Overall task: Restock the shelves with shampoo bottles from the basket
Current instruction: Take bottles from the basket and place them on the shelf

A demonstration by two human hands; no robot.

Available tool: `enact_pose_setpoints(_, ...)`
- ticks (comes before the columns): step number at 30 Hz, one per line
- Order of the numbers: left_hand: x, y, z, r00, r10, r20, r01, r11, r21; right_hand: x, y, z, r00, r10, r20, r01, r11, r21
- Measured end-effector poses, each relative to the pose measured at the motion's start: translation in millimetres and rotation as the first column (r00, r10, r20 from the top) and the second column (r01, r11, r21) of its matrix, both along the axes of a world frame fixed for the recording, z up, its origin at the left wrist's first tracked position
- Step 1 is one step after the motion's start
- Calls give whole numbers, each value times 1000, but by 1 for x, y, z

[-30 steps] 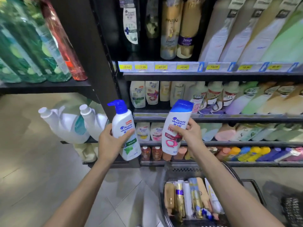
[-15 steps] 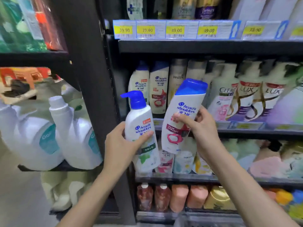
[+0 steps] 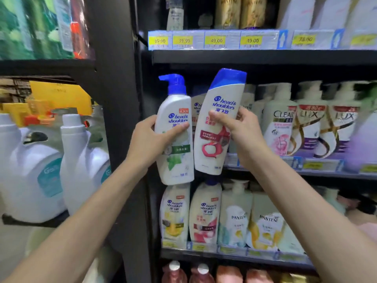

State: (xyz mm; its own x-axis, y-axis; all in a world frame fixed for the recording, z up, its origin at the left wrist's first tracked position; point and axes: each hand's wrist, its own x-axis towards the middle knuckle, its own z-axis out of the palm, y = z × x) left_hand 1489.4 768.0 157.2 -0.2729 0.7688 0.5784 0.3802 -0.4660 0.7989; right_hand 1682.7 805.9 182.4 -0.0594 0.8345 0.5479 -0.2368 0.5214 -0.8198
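The left hand (image 3: 146, 137) grips a pump bottle (image 3: 175, 144) and the right hand (image 3: 242, 127) grips a flip-cap bottle (image 3: 218, 119), both held just in front of the middle shelf (image 3: 318, 167), so neither is shelved yet and placing them is what's left.

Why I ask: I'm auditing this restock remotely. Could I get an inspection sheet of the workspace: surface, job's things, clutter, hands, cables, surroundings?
Surface: shelf, stocked on the right with a Clear bottle and Lux bottles.
Job's things: pump bottle and flip-cap bottle, both Head & Shoulders, held up in front of the shelf; basket not in view.
Clutter: nothing seen.
Hands: left hand grips the pump bottle; right hand grips the flip-cap bottle.
Cables: nothing seen.
Surroundings: white jugs on the left rack; yellow price tags above; Pantene bottles below.
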Motion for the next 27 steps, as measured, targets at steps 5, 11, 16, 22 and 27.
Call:
enact_pose_setpoints(5,2,13,28,994,-48,99,45,998,36,9,3,4,997,-11,-80,5,997,-76)
enact_pose_setpoints(11,8,39,49,1000,16,-5,-16,997,70,24,11,10,985,-70,-156,58,995,-81)
enact_pose_setpoints(16,3,53,47,999,39,-3,-39,999,24,18,16,15,983,-69,-169,60,996,-60)
enact_pose_setpoints(22,-3,62,33,999,-39,-4,39,999,-35,-1,20,25,990,-48,-131,49,999,2)
enact_pose_setpoints(27,-5,69,19,998,-62,10,63,997,-50,-11,25,33,997,-65,-30,68,990,120)
